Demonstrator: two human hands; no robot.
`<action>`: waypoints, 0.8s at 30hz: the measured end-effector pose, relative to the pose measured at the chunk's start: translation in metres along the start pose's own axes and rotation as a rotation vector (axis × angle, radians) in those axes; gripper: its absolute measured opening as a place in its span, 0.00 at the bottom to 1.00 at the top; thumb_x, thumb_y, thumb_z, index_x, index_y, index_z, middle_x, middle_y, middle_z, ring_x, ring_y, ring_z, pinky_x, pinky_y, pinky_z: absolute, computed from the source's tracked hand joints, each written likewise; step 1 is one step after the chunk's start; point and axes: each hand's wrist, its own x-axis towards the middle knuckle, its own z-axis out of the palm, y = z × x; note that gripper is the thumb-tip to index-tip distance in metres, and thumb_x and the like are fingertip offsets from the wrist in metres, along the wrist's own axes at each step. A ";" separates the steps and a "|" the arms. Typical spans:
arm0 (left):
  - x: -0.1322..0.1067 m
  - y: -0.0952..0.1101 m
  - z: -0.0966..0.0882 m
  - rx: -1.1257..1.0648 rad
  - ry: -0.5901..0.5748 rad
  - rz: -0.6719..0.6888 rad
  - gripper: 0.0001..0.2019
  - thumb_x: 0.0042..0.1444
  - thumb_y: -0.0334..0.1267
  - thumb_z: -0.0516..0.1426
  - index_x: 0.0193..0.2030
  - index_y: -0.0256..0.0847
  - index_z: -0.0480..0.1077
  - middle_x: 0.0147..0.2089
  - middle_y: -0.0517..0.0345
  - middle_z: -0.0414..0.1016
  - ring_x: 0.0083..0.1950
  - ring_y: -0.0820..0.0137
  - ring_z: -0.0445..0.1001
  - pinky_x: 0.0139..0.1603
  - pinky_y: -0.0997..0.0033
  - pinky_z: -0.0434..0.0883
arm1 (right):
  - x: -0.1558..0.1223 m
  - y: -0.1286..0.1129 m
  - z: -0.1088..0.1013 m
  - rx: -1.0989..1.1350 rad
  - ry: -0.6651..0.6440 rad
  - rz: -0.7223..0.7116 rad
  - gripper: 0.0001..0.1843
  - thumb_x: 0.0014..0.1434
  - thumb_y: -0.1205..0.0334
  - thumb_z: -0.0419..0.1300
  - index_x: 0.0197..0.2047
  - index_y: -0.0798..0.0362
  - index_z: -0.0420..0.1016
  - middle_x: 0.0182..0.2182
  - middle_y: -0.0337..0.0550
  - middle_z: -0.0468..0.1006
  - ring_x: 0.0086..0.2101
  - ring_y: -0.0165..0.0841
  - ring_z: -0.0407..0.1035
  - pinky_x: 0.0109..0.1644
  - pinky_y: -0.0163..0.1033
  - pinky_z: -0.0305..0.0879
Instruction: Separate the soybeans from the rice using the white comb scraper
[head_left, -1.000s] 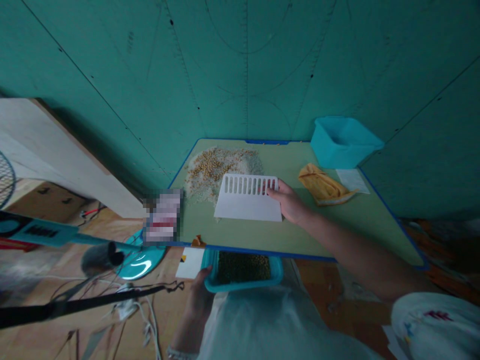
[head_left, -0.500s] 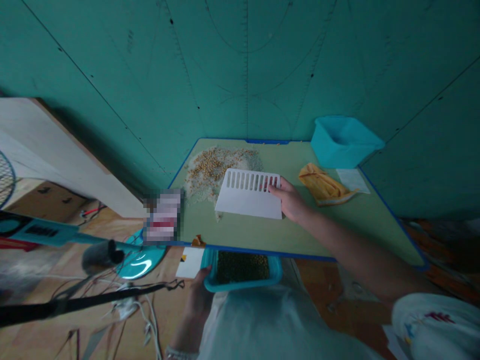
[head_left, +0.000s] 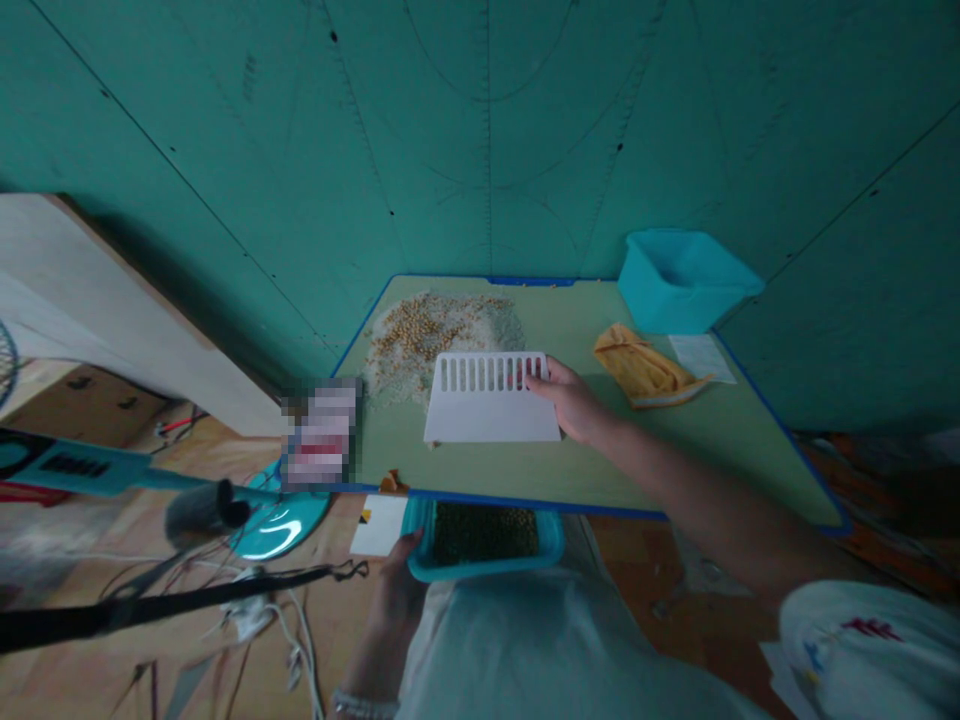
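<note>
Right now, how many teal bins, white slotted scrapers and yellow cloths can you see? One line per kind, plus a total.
Teal bins: 2 (near bin in the left hand, far bin on the table)
White slotted scraper: 1, in the right hand
Yellow cloth: 1
Total: 4

"How many hands?"

"Two: a left hand (head_left: 403,582) and a right hand (head_left: 574,402)."

"And things held?"

"Two: one white slotted plate (head_left: 491,415) in the right, one blue tub (head_left: 487,571) in the left."

"Just the one tub?"

"No, two altogether; the second tub (head_left: 669,306) is beyond the right hand, off to its right."

"What else is that way?"

"One yellow cloth (head_left: 645,370) near the right hand, and one white paper (head_left: 703,359) farther out."

"And leftward?"

"One heap of beans and grain (head_left: 420,338) beyond the right hand, its beans too many to count."

"By the left hand?"

"One white card (head_left: 380,525)."
</note>
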 end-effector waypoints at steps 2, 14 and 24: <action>0.000 0.001 -0.001 0.000 -0.004 -0.005 0.10 0.48 0.30 0.55 0.37 0.38 0.74 0.31 0.56 0.81 0.46 0.57 0.73 0.48 0.61 0.68 | -0.002 -0.001 0.001 0.012 -0.023 0.014 0.11 0.44 0.65 0.60 0.35 0.51 0.67 0.30 0.35 0.73 0.31 0.30 0.67 0.38 0.38 0.61; 0.002 0.001 0.001 -0.020 -0.001 0.020 0.17 0.48 0.29 0.54 0.46 0.42 0.70 0.43 0.61 0.79 0.46 0.59 0.73 0.49 0.61 0.68 | -0.009 -0.007 0.006 0.012 -0.074 0.108 0.11 0.44 0.65 0.60 0.34 0.52 0.68 0.30 0.36 0.73 0.30 0.30 0.67 0.36 0.36 0.60; 0.002 0.000 0.003 -0.045 0.017 -0.010 0.15 0.48 0.30 0.54 0.45 0.38 0.71 0.41 0.57 0.79 0.48 0.57 0.71 0.50 0.61 0.67 | -0.018 -0.011 0.007 -0.275 -0.252 0.145 0.10 0.43 0.68 0.61 0.31 0.54 0.66 0.24 0.33 0.70 0.26 0.26 0.63 0.29 0.32 0.56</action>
